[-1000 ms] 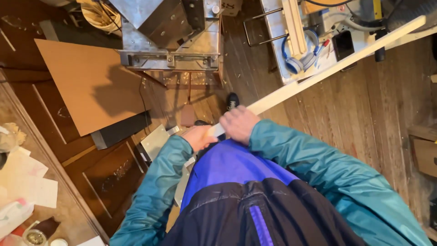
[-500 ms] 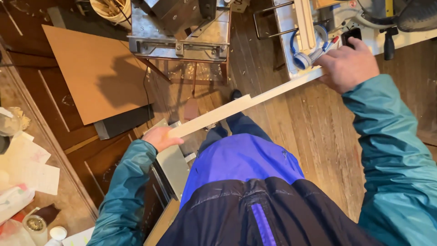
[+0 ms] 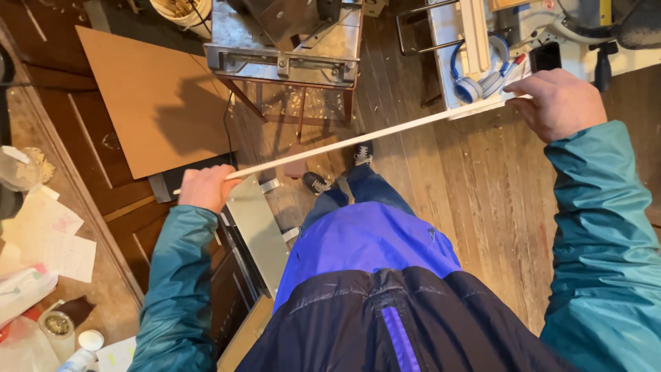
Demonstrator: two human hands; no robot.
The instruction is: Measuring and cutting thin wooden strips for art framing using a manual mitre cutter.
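Note:
A long thin pale wooden strip [image 3: 372,136] stretches across in front of my body, from lower left up to the right. My left hand [image 3: 204,187] grips its near end, just above a grey metal plate [image 3: 258,231]. My right hand [image 3: 559,101] holds the far end against the edge of a white workbench [image 3: 446,52]. Both arms wear teal jacket sleeves. My shoes stand on the plank floor under the strip.
A metal machine stand [image 3: 286,58] sits at the top centre. A brown board [image 3: 155,96] lies to its left. Blue headphones [image 3: 478,79] rest on the workbench beside a saw. Papers and jars [image 3: 41,275] clutter the lower left. Sawdust covers the floor.
My hands have spread apart along the strip: the right slid up to the far end at the workbench, the left stayed on the near end. The strip now lies flatter across the view.

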